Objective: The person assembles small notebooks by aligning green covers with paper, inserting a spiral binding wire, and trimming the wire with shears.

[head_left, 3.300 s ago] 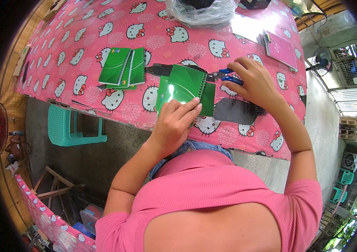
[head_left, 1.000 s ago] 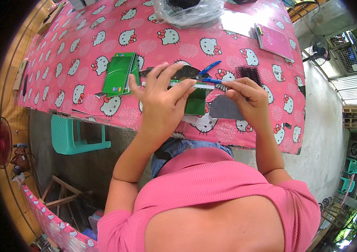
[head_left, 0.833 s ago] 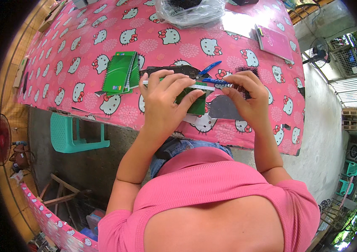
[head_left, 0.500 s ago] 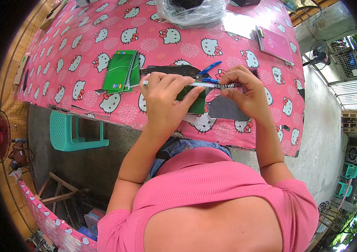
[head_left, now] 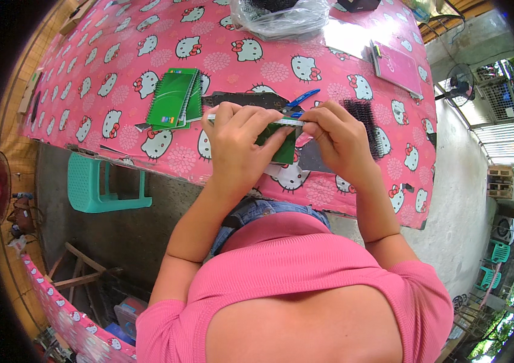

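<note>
My left hand [head_left: 238,142] grips a small green-covered notebook [head_left: 284,151], its white page edge turned up along the top. My right hand [head_left: 344,142] is pinched closed against the right end of that edge; what lies between its fingertips is too small to make out. Just beyond the fingers lie blue-handled pliers [head_left: 305,97], partly hidden by the hands. Black spiral binding coils [head_left: 364,127] lie in a bunch right of my right hand. Under and behind the notebook are dark cover sheets [head_left: 248,98].
Left of my hands rest green spiral notebooks [head_left: 174,100]. A clear plastic bag [head_left: 281,23] with black contents sits at the far side, and a pink notebook [head_left: 397,69] at the far right. A teal stool [head_left: 96,184] stands below the table's near edge.
My right hand has shifted left to the notebook's end. The black coil that stretched out from its fingers no longer shows there, and the bunch of coils is now uncovered.
</note>
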Action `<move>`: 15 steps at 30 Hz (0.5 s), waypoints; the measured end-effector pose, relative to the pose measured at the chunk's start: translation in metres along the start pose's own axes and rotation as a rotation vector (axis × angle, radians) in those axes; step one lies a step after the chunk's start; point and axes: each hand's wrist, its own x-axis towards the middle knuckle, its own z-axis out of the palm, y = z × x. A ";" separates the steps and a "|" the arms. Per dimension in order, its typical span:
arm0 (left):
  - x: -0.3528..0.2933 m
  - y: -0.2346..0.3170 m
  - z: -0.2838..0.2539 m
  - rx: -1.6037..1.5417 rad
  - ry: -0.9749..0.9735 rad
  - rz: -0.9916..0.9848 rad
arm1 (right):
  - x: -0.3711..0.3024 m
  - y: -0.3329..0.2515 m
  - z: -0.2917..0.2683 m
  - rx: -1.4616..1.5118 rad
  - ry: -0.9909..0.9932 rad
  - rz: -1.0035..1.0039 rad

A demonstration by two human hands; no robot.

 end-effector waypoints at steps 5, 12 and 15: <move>0.002 0.001 -0.002 -0.001 -0.002 0.005 | -0.003 -0.003 0.004 -0.008 0.001 0.053; 0.002 -0.001 -0.003 -0.029 0.002 -0.006 | 0.007 -0.023 -0.058 0.022 -0.022 0.201; 0.005 0.000 0.000 -0.058 -0.011 0.013 | 0.024 0.002 -0.017 -0.165 -0.625 0.063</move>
